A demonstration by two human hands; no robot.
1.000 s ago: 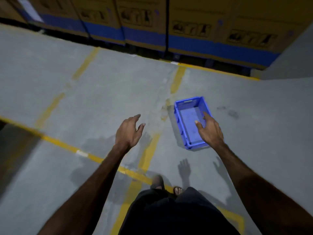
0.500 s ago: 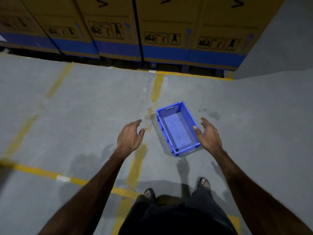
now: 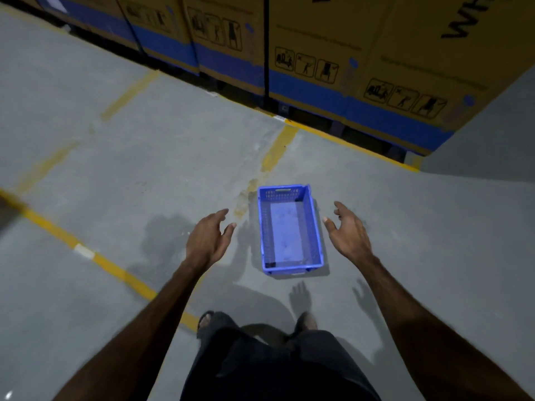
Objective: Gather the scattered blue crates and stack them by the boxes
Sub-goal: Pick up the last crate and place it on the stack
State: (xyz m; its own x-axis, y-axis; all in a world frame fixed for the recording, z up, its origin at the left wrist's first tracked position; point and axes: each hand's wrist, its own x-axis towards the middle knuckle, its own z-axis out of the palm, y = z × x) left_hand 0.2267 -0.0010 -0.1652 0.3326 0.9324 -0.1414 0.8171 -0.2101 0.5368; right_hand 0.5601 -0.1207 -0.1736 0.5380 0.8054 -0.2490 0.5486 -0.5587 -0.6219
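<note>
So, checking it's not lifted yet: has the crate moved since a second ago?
No. The crate still lies right beside the same floor stain by the yellow line; only the camera shifted.

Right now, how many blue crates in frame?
1. The blue crate sits empty on the floor, between the left hand and right hand, neither touching it. Others may lie outside the view.

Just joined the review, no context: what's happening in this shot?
A person stands on a warehouse floor and reaches both hands toward a blue crate lying in front of their feet. The left hand and the right hand are open, one on each side of the crate, and neither touches it. The crate looks empty. A row of large cardboard boxes stands beyond it. No other crate is in view.
</note>
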